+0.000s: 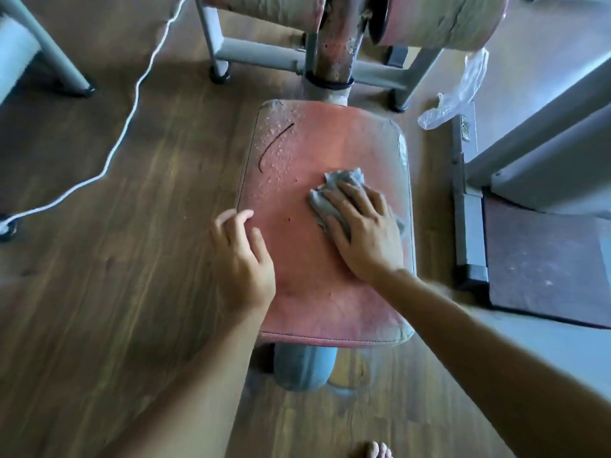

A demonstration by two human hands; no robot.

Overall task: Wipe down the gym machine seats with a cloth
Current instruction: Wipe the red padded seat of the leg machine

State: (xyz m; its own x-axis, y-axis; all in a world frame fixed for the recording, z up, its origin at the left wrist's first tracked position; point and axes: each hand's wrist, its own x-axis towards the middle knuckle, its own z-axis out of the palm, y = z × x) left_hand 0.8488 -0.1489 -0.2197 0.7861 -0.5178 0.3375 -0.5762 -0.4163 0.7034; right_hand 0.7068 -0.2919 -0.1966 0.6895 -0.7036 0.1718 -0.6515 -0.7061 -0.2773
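Standing point: bare toes (375, 450) show at the bottom edge, on the wooden floor (99, 292).
Seat support: a grey tube (302, 365) sits under the near edge of the seat.
Seat: a worn pink padded seat (307, 302), stitched along its near edge, fills the middle of the view.
Left hand: the left hand (243, 256) rests on the seat's left edge, fingers loosely bent, holding nothing.
Right hand: the right hand (363, 233) lies flat with fingers spread, pressing the cloth onto the seat's right half.
Cloth: the grey, crumpled cloth (344, 180) lies under the right hand and sticks out past the fingertips.
Mat: a dark mat (542, 262) lies on a grey base right of the seat.
Droplets: water droplets (281, 153) cover the seat's far left part, apart from the cloth.
Mark: a thin dark curved line (269, 152) runs among the droplets.
Post: a rusty post (330, 57) rises behind the seat's far edge.
Rollers: two worn padded rollers (443, 21) flank the post at the top.
Bag: a crumpled clear plastic bag (456, 90) lies far right.
Cord: a white cord (132, 104) snakes across the floor, far left.
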